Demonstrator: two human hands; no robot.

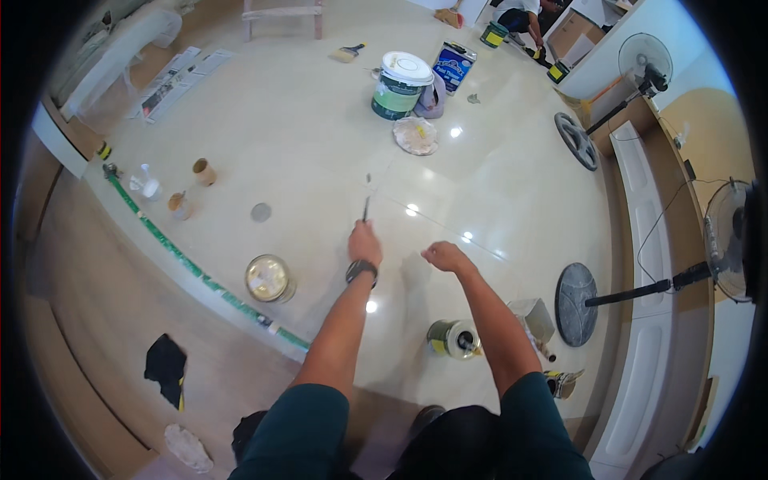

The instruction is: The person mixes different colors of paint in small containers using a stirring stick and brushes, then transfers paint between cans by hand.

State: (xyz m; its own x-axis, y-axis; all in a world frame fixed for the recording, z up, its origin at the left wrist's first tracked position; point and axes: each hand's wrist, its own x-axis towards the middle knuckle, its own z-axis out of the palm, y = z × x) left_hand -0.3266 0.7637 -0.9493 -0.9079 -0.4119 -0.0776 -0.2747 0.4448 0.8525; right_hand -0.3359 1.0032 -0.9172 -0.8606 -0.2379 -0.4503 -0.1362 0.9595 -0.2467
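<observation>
My left hand [366,241], with a dark watch [362,272] at its wrist, is closed around a thin dark rod-like tool [366,206]. The tool points away from me over the glossy pale floor. To its right, my right hand [445,256] is closed, its fingers curled together; anything inside is hidden. Below my right forearm stands an open paint can [439,338] with a brush handle [470,346] sticking out. A round metal can [268,278] stands left of my left wrist. Beyond my hands are a white-lidded green bucket [398,86] and a crumpled pale cloth [416,136].
Green tape [182,258] edges the floor at left, near two cups [204,172] and a white bottle [146,183]. Fan bases [576,304] stand at right. A blue tin [454,66] and paintbrush [348,54] are farther off; another person [516,18] crouches at the far right.
</observation>
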